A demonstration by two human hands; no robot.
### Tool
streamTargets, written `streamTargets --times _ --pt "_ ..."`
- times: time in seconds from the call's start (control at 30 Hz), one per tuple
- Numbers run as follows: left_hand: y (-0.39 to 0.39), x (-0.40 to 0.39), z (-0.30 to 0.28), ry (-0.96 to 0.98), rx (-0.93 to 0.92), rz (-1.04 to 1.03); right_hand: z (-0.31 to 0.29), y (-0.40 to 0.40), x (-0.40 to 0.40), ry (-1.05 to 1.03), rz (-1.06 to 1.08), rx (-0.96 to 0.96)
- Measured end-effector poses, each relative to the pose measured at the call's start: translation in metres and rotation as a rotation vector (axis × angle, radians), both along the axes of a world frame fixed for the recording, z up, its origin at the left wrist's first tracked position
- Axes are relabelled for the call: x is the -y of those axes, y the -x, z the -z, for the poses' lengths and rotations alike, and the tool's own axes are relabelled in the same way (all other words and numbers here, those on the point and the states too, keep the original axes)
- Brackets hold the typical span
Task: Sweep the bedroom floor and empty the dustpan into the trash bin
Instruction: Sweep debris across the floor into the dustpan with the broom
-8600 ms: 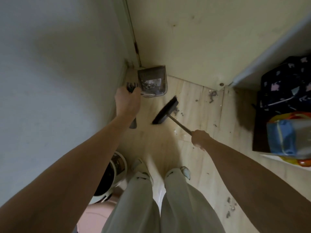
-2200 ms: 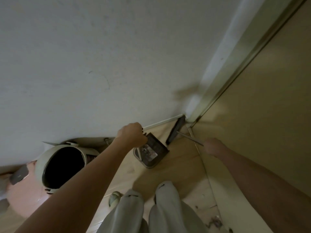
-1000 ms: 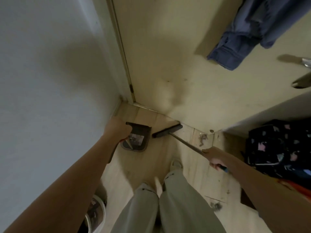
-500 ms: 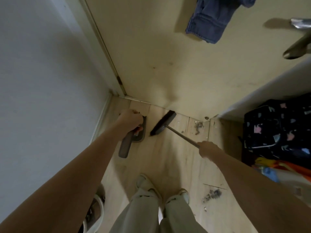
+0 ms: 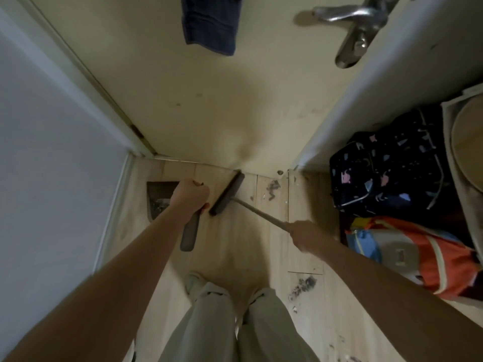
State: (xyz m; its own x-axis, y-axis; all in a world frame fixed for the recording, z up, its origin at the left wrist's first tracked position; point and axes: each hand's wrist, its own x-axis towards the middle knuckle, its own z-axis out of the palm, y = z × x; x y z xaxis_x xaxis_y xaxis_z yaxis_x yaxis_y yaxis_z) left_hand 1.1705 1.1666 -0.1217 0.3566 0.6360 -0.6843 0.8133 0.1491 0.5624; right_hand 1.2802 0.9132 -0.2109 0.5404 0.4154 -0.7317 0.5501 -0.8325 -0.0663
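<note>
We see the left hand (image 5: pixel 190 195) curled round the dustpan (image 5: pixel 160 198) handle; the pan sits on the floor (image 5: pixel 235 244) by the wall, debris inside. The right hand (image 5: pixel 304 235) grips the broom (image 5: pixel 226 197) handle, the head touching the floor at the door base. Dust clumps (image 5: pixel 273 188) lie just beside it.

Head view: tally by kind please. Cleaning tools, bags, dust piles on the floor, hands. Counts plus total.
Cleaning tools: 2, the broom and the dustpan
Bags: 2, the dark patterned backpack and the orange and blue bag
Dust piles visible: 2, one near the door, one near the feet
Hands: 2, left hand and right hand
Total: 8
</note>
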Motion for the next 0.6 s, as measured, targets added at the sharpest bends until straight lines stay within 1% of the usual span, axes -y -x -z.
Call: streamTargets --times 0.1,0.17,0.27,0.4,0.5,0.6 --pt "-0.008 0.016 0.004 0.02 -0.02 -0.032 0.007 -0.009 -0.015 0.012 -0.06 0.029" --pt "-0.012 0.02 0.005 0.038 -0.028 -0.054 0.01 -0.012 -0.017 0.059 -0.047 0.033" --pt "-0.021 0.033 0.005 0.036 -0.052 -0.039 0.013 -0.019 0.008 0.071 0.093 0.009" --pt "-0.034 0.053 0.005 0.023 -0.024 0.013 0.022 -0.024 0.056 0.074 0.246 -0.052" --pt "-0.04 0.071 0.002 -0.025 -0.004 0.076 0.013 -0.004 0.085 0.069 0.326 -0.072" --pt "-0.045 0.081 -0.005 -0.105 0.011 0.065 0.0 0.017 0.11 0.049 0.384 -0.048"
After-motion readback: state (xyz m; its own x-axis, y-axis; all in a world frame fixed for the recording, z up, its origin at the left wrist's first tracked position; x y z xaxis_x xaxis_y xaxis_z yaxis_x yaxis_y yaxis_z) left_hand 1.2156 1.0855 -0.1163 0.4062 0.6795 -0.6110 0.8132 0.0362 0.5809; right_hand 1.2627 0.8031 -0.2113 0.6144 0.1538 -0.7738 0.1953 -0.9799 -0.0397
